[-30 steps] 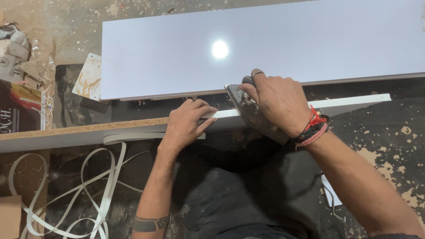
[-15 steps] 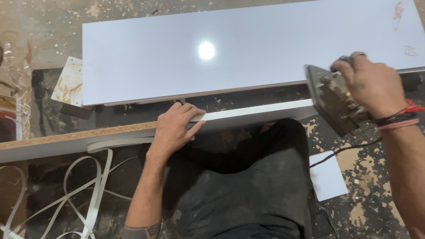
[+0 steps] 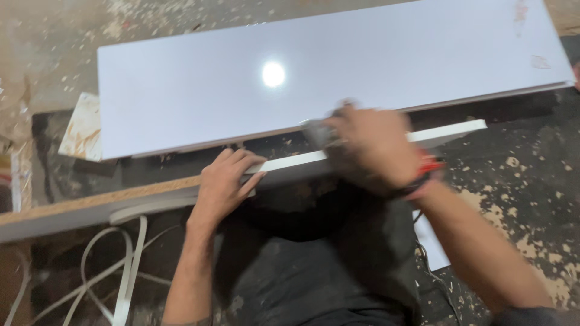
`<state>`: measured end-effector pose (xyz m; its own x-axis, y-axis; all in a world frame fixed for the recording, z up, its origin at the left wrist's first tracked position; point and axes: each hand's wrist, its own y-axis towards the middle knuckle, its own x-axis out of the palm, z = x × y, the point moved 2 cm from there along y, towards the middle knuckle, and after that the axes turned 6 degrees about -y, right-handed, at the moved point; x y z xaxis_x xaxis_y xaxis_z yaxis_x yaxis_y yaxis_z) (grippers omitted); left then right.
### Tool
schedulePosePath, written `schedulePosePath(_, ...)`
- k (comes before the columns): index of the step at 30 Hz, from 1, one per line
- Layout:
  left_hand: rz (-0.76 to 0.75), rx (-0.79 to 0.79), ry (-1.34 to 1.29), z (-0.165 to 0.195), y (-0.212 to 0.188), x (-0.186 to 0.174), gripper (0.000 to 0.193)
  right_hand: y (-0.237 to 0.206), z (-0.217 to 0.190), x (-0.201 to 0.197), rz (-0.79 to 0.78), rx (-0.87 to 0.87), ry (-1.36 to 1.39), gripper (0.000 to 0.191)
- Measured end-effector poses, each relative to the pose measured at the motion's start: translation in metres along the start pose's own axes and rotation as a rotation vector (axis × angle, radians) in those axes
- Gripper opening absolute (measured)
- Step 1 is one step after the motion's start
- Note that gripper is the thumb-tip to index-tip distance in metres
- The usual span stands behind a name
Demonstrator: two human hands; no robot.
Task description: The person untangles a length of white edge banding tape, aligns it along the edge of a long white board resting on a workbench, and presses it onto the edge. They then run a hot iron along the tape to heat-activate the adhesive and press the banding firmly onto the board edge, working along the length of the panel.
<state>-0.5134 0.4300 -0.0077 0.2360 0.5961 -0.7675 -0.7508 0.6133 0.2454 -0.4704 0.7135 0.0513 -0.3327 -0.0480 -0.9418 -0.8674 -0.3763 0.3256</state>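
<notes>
Head view: the right hand (image 3: 370, 145), blurred, is closed around a small dark tool (image 3: 319, 131) set on the top edge of the narrow board (image 3: 374, 149), while the left hand (image 3: 225, 181) lies flat with fingers spread, pressing the white edge strip (image 3: 284, 163) onto that edge. This looks like bonding the strip along the edge; the next stretch calls for steady pressure and the strip kept aligned; a large white panel (image 3: 362, 66) lies just behind, loose strip coils (image 3: 124, 265) on the floor.

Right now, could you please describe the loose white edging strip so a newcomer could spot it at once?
Start at the large glossy white panel, then drop to the narrow board under the left hand. Below its left end, the white edging strip lies in loose loops, the only limp, curling thing there.
</notes>
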Motion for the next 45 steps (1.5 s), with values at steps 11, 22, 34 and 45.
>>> schedulePosePath(11, -0.029, -0.046, 0.071, -0.005, -0.001, -0.012, 0.023, 0.025, -0.032, 0.0, -0.092, 0.167, 0.101, 0.028)
schedulePosePath(22, -0.038, -0.063, 0.094, -0.021, -0.011, -0.008, 0.024, -0.104, 0.17, -0.011, -0.36, 0.649, -0.223, 0.03)
schedulePosePath(34, 0.024, -0.001, 0.067, -0.016, -0.004, -0.009, 0.023, -0.089, 0.163, -0.011, -0.355, 0.772, -0.051, 0.044)
schedulePosePath(45, 0.03, 0.033, -0.047, -0.01, 0.0, 0.002, 0.02, 0.022, -0.011, 0.017, -0.263, 0.323, 0.125, 0.043)
